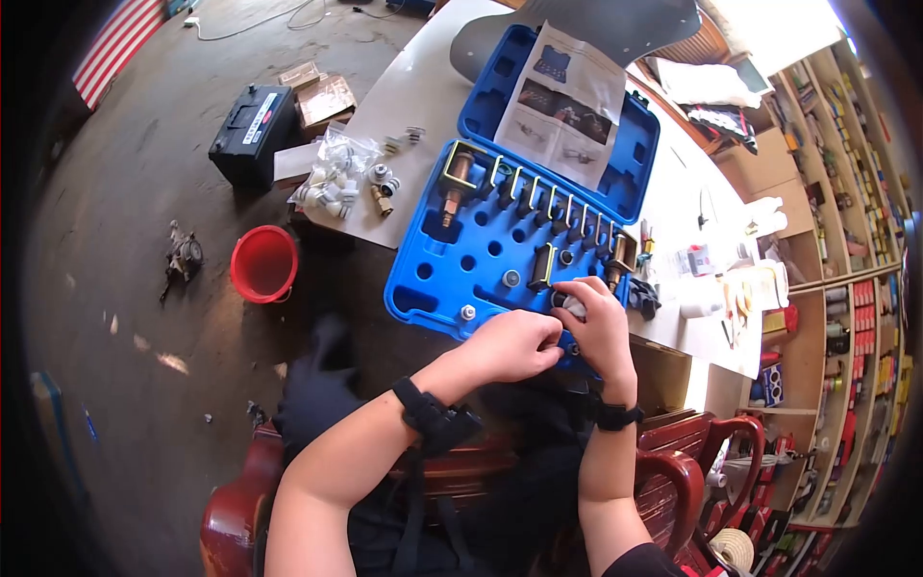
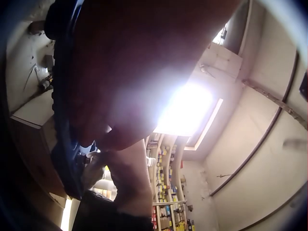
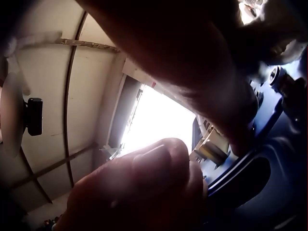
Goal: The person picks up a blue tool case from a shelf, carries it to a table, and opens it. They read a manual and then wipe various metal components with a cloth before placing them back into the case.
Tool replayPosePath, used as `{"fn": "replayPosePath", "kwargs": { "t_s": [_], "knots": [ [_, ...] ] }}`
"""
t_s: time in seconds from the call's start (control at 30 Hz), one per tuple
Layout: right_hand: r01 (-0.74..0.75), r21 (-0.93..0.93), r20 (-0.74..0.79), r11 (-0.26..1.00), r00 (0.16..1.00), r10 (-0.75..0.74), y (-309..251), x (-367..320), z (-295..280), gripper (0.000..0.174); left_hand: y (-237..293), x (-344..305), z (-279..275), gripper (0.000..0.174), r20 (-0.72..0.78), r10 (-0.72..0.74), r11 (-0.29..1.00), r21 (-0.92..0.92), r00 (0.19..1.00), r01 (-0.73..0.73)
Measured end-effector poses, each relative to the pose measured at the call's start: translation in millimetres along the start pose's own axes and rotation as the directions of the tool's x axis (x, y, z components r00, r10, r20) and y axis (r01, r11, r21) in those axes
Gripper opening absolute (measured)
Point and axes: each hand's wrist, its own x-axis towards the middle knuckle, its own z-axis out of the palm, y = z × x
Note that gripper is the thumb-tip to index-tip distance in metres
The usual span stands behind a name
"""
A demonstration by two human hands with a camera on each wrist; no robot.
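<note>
We're looking down at the near edge of the blue tool case (image 1: 423, 293), which lies open on the pale table (image 1: 413, 87), and both hands are right there. The right hand (image 1: 604, 327) has its fingers curled in tight. Thumb and forefinger are clamped on a small white part (image 1: 574, 307), held just above the case's front row of sockets. The left hand (image 1: 510, 348) comes in from the side with its knuckles bent and its fingertips tucked against the right hand's, just under the part. From up here we can't tell whether those fingers are pinching the part too or only touching the other hand.

The right wrist view shows thick fingers close to the lens, with blue plastic behind them and a yellow-edged fitting (image 3: 210, 148) sitting in its slot. The left wrist view is mostly dark palm against a glaring skylight (image 2: 185, 110).

Further into the case, a row of black adapters (image 1: 553, 210) with yellow clips runs diagonally, and a brass-coloured tool (image 1: 456, 181) lies at its left end. A folded leaflet (image 1: 567, 91) rests in the lid. Left of the case, a clear bag of white fittings (image 1: 332, 178) sits on the table. On the floor we see a red bucket (image 1: 264, 263) and a black battery (image 1: 252, 120). Stocked shelves (image 1: 856, 202) line the right side, and a red wooden chair (image 1: 707, 462) stands by the person's arm.
</note>
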Motion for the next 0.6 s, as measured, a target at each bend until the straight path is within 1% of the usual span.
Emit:
{"fn": "replayPosePath", "kwargs": {
  "t_s": [0.07,0.1,0.17,0.2,0.27,0.3,0.33,0.37,0.4,0.43,0.47,0.53,0.57,0.6],
  "knots": [
    [0.031,0.022,-0.019,0.999,0.999,-0.03,4.8,-1.0,2.3,0.029,0.8,0.7,1.5,0.021,0.011,-0.005,1.0,-0.015,1.0,0.005],
    [0.015,0.027,-0.017,1.0,1.0,-0.014,6.7,-2.8,3.3,0.029,1.4,1.3,1.4,0.021,0.0,-0.012,1.0,-0.015,1.0,0.012],
    [0.056,0.044,-0.057,0.997,0.997,-0.054,7.6,-3.9,4.6,0.029,2.1,2.5,3.3,0.022,-0.017,-0.021,1.0,-0.005,1.0,0.021],
    [0.045,0.043,-0.061,0.998,0.997,-0.042,6.8,-3.6,2.6,0.029,2.1,3.4,4.1,0.022,-0.005,-0.018,1.0,-0.006,1.0,0.018],
    [0.06,0.089,-0.202,0.994,0.979,-0.041,6.2,-3.0,-4.3,0.03,1.5,4.6,6.0,0.022,-0.032,-0.027,1.0,0.001,0.999,0.027],
    [0.078,0.135,-0.247,0.988,0.968,-0.043,9.3,-2.6,-8.2,0.033,0.8,5.1,6.8,0.022,-0.039,-0.017,1.0,-0.004,0.999,0.017],
    [0.032,0.279,-0.246,0.96,0.968,0.039,12.8,-3.7,-11.9,0.032,0.7,5.2,7.9,0.022,-0.035,-0.012,1.0,-0.005,0.999,0.011],
    [-0.093,0.52,-0.136,0.849,0.972,0.19,11.6,-7.3,-19.8,0.031,0.8,5.2,8.7,0.022,-0.045,-0.047,0.998,-0.054,0.998,0.045],
    [-0.217,0.712,0.006,0.668,0.953,0.303,9.6,-11.7,-28.8,0.031,1.9,5.8,7.8,0.022,-0.054,-0.083,0.992,-0.102,0.995,0.077],
    [-0.206,0.764,0.048,0.612,0.963,0.264,12.4,-15.9,-34.8,0.032,4.3,5.7,4.8,0.022,-0.015,-0.106,0.984,-0.143,0.994,0.103],
    [-0.196,0.817,0.082,0.543,0.97,0.227,16.4,-18.0,-37.0,0.035,5.6,6.3,4.1,0.022,-0.016,-0.099,0.985,-0.142,0.995,0.096],
    [-0.131,0.898,0.062,0.421,0.983,0.175,15.6,-20.2,-34.0,0.037,6.8,5.7,4.3,0.021,0.019,-0.111,0.905,-0.412,0.994,0.109],
    [-0.156,0.9,0.098,0.408,0.982,0.161,16.9,-21.3,-34.7,0.04,6.2,6.6,3.6,0.02,0.054,-0.087,0.864,-0.492,0.995,0.103],
    [-0.153,0.902,0.096,0.403,0.983,0.158,16.1,-21.9,-33.5,0.04,7.4,6.4,2.8,0.02,0.054,-0.09,0.867,-0.487,0.995,0.104]
  ]
}}
